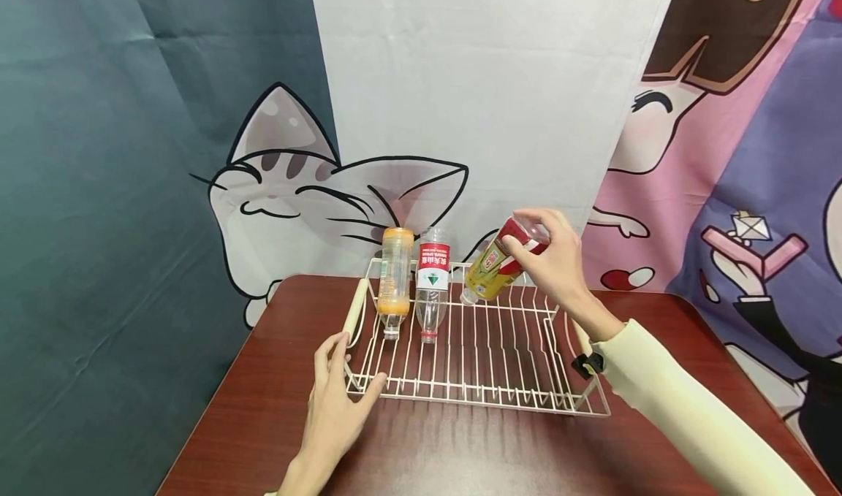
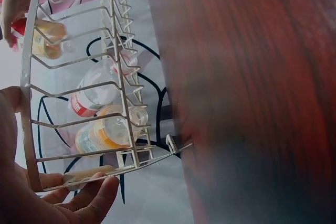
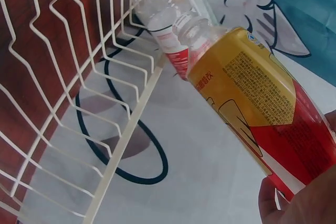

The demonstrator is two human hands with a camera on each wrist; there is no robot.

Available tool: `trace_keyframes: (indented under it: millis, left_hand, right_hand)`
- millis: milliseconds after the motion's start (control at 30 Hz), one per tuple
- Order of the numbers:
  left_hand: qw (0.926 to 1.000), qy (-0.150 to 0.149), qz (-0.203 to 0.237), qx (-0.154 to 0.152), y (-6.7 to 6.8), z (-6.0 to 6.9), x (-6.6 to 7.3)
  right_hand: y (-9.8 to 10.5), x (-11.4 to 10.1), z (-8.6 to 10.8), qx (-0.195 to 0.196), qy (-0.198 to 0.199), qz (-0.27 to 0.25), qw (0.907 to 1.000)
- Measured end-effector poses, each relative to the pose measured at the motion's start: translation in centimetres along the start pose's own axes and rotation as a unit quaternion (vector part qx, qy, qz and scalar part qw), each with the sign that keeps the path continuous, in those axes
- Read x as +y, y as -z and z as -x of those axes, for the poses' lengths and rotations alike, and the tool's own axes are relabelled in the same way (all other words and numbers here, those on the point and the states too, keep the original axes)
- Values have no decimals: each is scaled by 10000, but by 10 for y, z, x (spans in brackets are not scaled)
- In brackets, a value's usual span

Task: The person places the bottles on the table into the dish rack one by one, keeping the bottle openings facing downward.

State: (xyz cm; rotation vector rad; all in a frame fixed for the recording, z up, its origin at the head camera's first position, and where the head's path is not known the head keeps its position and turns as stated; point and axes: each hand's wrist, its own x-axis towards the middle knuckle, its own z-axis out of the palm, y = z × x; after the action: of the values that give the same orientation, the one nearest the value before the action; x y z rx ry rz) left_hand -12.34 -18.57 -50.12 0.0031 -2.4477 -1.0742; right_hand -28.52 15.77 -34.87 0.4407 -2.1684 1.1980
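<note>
A white wire dish rack (image 1: 460,390) stands on the table. My left hand (image 1: 335,401) holds its front left corner, thumb at the front rail and fingers by the pale side handle (image 1: 356,310). In my right hand (image 1: 555,255) is a plastic bottle with a red and yellow label (image 1: 490,273), gripped near its base. It tilts neck-down to the left, above the rack's back part. Two clear bottles lean neck-down in the rack's left part: an orange-banded bottle (image 1: 395,284) and a red-and-white-labelled bottle (image 1: 433,262). In the right wrist view, the held bottle (image 3: 252,98) partly covers them.
The dark red wooden table (image 1: 250,423) extends around the rack. Behind it hangs a cloth backdrop (image 1: 526,79) with cartoon drawings. On the rack's right side, near my right wrist, is another pale handle (image 1: 582,337).
</note>
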Motion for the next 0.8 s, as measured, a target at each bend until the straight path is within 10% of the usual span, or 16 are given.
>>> trace_keyframes:
  millis: [800]
  left_hand:
    - [10000,45,-42,-20,-2,1,-2]
  right_hand:
    - [-30,13,-8,-1200,-350,426,9912]
